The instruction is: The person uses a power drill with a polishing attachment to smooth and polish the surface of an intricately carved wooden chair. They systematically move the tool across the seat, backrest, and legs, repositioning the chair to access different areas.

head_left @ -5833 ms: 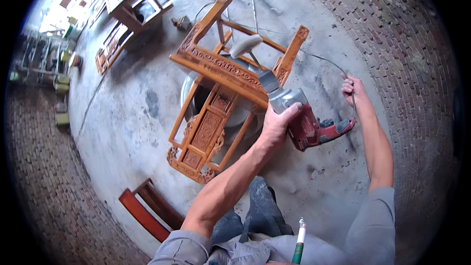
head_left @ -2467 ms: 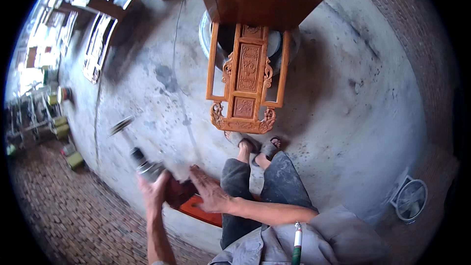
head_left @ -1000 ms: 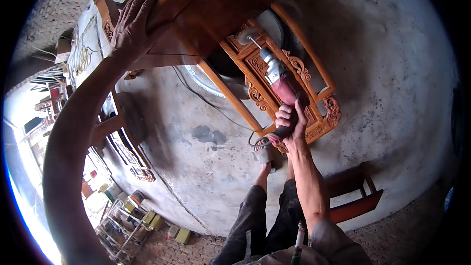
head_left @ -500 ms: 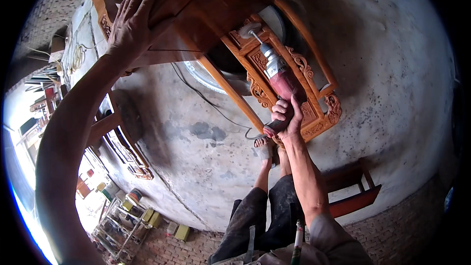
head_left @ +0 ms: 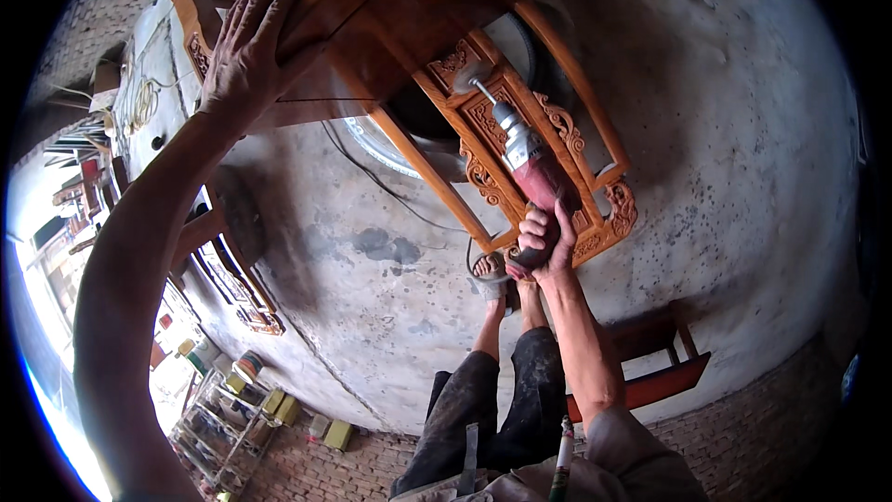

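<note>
Chair of orange-brown carved wood (head_left: 372, 74) fills upper ctr of frame, its openwork backrest (head_left: 478, 174) slanting down to ctr. L hand (head_left: 246, 65), upper left, lies flat on the wood, spread wide. R hand (head_left: 548, 242), just right of ctr, is wrapped round red-and-silver power tool (head_left: 542, 177) w/ thin metal shaft (head_left: 483, 90) & round greyish disc (head_left: 469, 76). Disc sits over backrest; can't tell if touching. Dark thin cord (head_left: 395, 193) curves across ctr. Low reddish-brown wooden bench (head_left: 650, 387), lower right, on stained grey concrete floor (head_left: 372, 335).
</note>
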{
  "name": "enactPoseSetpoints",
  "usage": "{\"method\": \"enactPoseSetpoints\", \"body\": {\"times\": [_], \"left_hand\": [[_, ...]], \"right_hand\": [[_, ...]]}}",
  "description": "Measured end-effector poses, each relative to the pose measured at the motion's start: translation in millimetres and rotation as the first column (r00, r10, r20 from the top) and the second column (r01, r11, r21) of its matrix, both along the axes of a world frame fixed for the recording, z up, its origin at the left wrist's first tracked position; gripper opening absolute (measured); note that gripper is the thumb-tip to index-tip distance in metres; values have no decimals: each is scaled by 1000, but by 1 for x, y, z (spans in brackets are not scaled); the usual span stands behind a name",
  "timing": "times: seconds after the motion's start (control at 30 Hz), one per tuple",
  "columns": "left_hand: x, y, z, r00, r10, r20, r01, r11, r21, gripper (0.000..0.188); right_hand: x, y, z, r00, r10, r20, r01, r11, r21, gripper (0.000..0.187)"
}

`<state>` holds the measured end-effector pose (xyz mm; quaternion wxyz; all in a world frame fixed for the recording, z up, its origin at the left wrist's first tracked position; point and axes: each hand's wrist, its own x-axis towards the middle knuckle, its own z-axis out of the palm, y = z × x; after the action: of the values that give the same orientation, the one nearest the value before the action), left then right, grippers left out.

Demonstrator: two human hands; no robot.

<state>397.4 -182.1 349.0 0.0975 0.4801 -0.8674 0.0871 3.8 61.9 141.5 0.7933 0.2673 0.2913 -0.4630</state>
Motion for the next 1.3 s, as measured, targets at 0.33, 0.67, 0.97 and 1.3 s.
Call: {"method": "enactPoseSetpoints", "body": {"times": [0.33, 0.67, 0.97, 1.3], "left_hand": [[-1, 2, 5, 1000, -17, 18, 18, 1000, -17, 78], [-11, 2, 8, 999, -45, 6, 45, 999, -21, 77], [1, 1, 1, 1000, -25, 8, 26, 999, -33, 77], [-13, 3, 9, 999, -45, -17, 45, 999, -12, 77]], "right_hand": [[-9, 14, -4, 998, -40, 43, 39, 999, 20, 36], [-7, 31, -8, 999, -7, 42, 6, 1000, 31, 42], [-17, 29, 3, 984, 161, -81, -161, 987, 7, 39], [-38, 40, -41, 941, -102, 321, 96, 995, 35, 43]]}}
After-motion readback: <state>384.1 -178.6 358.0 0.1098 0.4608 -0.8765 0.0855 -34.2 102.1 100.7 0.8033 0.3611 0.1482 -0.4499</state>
